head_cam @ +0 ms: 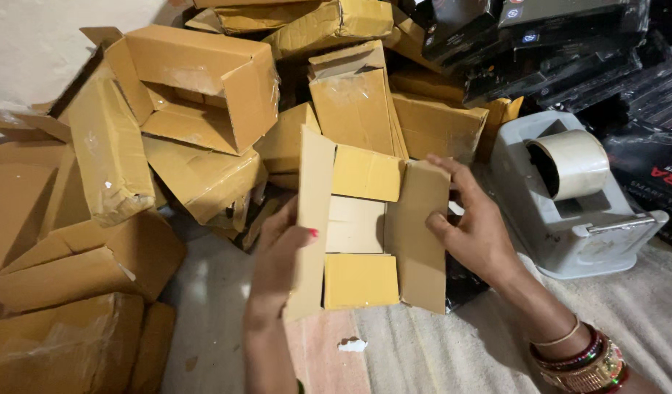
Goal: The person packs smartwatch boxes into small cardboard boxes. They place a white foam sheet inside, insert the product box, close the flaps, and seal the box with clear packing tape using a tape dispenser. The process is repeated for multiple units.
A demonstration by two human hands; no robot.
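Note:
I hold a small brown cardboard box (365, 226) in front of me with its flaps spread open. My left hand (277, 259) grips the long left flap, thumb on its inner face. My right hand (474, 226) holds the right flap, fingers spread along its outer side. The top and bottom flaps fold inward, and the box's inside shows nothing in it. Bangles ring my right wrist.
A heap of empty brown cartons (197, 95) fills the left and back. A grey tape dispenser (569, 204) with a tape roll stands at the right. Black packages (554, 44) are stacked at the back right. A beige cloth (452, 350) covers the floor below.

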